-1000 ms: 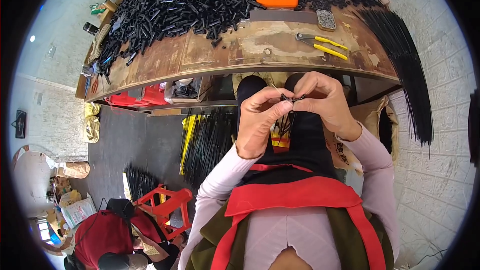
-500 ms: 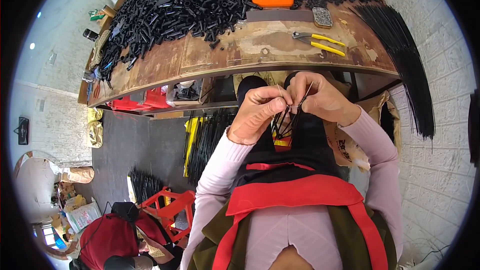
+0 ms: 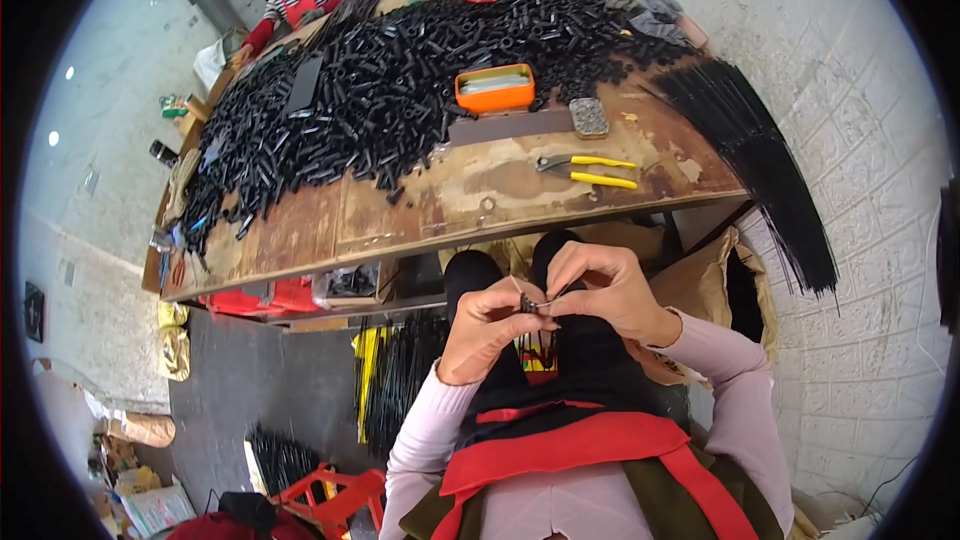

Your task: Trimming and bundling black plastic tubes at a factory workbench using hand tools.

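Observation:
My left hand (image 3: 478, 338) is closed in a pinch around a small bunch of thin black rods (image 3: 530, 307), whose lengths hang down between my knees. A pale thin wire (image 3: 519, 285) sticks up by its fingertips. Close beside it, my right hand (image 3: 615, 292) is closed, thumb and forefinger pinching a thin wire end (image 3: 545, 304) at the bunch. Both hands are held above my lap, just in front of the table edge. The exact join between wire and rods is too small to make out.
On the wooden table (image 3: 350, 198) lie a heap of black tubular parts (image 3: 350, 120), yellow-handled pliers (image 3: 600, 172), an orange box (image 3: 496, 95) and a grey speckled block (image 3: 589, 117). Long black rods (image 3: 760, 160) overhang its right end. A person (image 3: 300, 0) works at the far left.
The view has tilted up, bringing the far side of the table and a person there into sight. My right fingers have moved in closer to the left fingertips, still pinching.

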Tool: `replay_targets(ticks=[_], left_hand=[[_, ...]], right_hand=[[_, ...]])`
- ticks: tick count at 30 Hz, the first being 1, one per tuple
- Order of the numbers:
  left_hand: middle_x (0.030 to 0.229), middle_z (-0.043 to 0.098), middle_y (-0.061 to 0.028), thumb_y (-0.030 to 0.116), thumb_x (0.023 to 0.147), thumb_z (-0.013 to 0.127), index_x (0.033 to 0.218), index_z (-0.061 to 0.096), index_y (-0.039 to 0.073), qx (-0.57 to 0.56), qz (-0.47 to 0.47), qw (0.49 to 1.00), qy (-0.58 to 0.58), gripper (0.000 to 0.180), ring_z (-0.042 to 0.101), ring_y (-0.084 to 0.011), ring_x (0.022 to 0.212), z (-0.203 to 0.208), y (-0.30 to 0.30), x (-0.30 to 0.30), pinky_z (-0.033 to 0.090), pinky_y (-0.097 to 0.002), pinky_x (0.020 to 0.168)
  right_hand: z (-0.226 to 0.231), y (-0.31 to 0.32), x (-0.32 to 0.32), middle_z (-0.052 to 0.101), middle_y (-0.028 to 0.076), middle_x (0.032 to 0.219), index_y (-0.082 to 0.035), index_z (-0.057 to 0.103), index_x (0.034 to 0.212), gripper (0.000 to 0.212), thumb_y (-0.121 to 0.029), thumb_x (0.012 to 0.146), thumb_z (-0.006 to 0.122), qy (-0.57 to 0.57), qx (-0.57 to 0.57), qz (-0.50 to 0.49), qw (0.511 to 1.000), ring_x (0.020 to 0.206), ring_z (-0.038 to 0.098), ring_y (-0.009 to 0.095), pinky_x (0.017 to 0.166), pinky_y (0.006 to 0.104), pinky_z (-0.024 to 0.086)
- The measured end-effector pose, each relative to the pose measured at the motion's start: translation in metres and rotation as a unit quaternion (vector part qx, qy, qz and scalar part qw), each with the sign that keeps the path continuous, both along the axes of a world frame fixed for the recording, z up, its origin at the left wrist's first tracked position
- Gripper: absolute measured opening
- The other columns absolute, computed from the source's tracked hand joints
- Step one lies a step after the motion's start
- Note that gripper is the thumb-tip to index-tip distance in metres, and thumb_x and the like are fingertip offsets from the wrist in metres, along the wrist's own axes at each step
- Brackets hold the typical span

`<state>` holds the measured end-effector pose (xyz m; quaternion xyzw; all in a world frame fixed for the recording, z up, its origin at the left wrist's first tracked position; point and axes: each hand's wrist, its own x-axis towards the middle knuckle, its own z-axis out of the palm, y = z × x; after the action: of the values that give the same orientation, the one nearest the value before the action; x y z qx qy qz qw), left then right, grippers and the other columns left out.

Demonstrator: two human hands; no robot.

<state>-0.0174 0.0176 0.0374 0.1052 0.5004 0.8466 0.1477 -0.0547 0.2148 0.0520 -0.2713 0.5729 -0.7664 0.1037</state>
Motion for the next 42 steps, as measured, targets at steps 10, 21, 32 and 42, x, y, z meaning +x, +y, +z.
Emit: replay_targets(ticks=[10, 21, 32, 42], left_hand=[[0.1, 0.067, -0.0134, -0.002, 0.083, 0.071, 0.091, 0.067, -0.003, 0.003, 0.069, 0.997, -0.046, 0.009, 0.067, -0.0334, 0.102, -0.005, -0.016, -0.072, 0.058, -0.0398, 0.082], [0.103, 0.067, -0.015, 0.0, 0.085, 0.069, 0.092, 0.065, -0.002, -0.008, -0.002, 0.997, -0.079, 0.008, 0.066, -0.0303, 0.104, -0.036, -0.008, -0.113, 0.058, -0.0397, 0.085], [0.116, 0.064, -0.0172, -0.002, 0.09, 0.06, 0.101, 0.059, -0.004, -0.078, -0.008, 0.996, -0.045, 0.011, 0.065, -0.0225, 0.1, -0.026, -0.001, -0.102, 0.057, -0.0352, 0.085], [0.115, 0.066, -0.0113, 0.004, 0.092, 0.063, 0.126, 0.057, -0.004, -0.041, -0.026, 0.998, 0.041, 0.036, 0.064, -0.0185, 0.104, 0.022, 0.012, -0.054, 0.056, -0.0332, 0.086]], right_hand=[[0.001, 0.044, -0.146, 0.067, 0.003, 0.098, 0.0, 0.066, 0.111, 0.024, -0.018, 0.095, 0.06, 0.027, 0.264, -0.049, 0.963, 0.09, 0.062, 0.011, 0.081, 0.0258, 0.05], [-0.059, 0.056, -0.357, 0.067, 0.02, 0.084, 0.001, 0.069, 0.088, 0.019, -0.018, 0.082, 0.067, 0.342, 0.602, -0.23, 0.684, 0.083, 0.065, 0.036, 0.074, 0.042, 0.051], [0.039, 0.018, -0.171, 0.07, 0.007, 0.095, 0.002, 0.068, 0.109, 0.022, -0.007, 0.089, 0.066, -0.038, 0.254, 0.024, 0.966, 0.083, 0.066, 0.011, 0.074, 0.0245, 0.053], [0.08, 0.033, -0.084, 0.07, 0.006, 0.098, 0.001, 0.07, 0.106, 0.019, -0.006, 0.088, 0.069, 0.006, 0.265, 0.053, 0.963, 0.09, 0.065, 0.011, 0.082, 0.024, 0.052]])
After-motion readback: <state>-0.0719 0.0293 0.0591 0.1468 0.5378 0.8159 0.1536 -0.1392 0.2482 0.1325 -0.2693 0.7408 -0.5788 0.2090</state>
